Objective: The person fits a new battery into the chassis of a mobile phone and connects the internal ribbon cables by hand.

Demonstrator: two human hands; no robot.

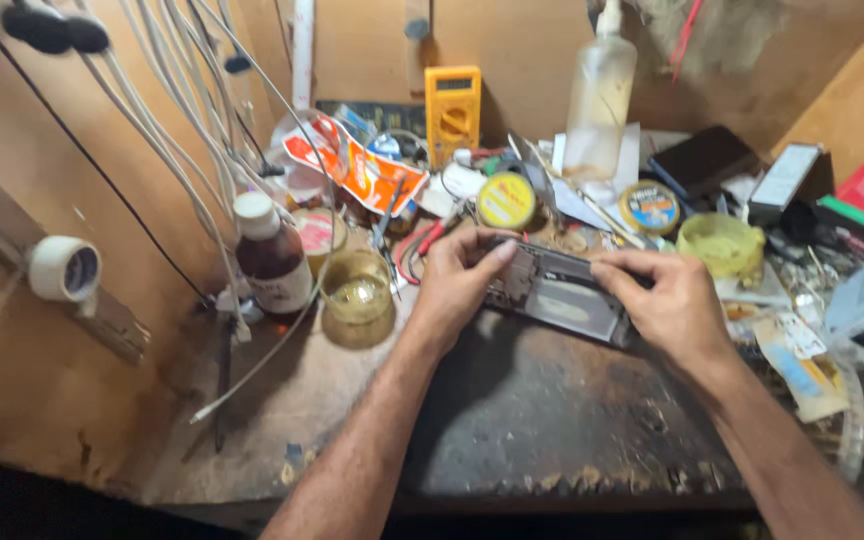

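Forearms: two bare forearms are seen entering from the bottom edge, converging toward the middle of the bench.
Bench top (552,420): a dark, scorched and stained surface, worn pale at the left, with a chipped front edge.
Opened phone (562,292): held just above the bench at its centre — its back is off and the inner frame and boards are exposed.
Left hand (457,285): fingers are closed on the left end of the phone, the thumb laid along its upper edge.
Right hand (664,300): fingers are clamped on the right end, the thumb pressed on the top edge.
Left of the hands: a brown bottle with a white cap (270,255) and a small glass jar (357,297) are stood side by side (the jar nearly touching the left wrist).
Behind the phone: a yellow multimeter (452,110) is leaned against the back board, with a clear plastic bottle (600,100) to its right and two round tins below — all amid loose clutter.
Walls: bare brown board is seen on all sides; white cables (177,150) are hung down the left wall.
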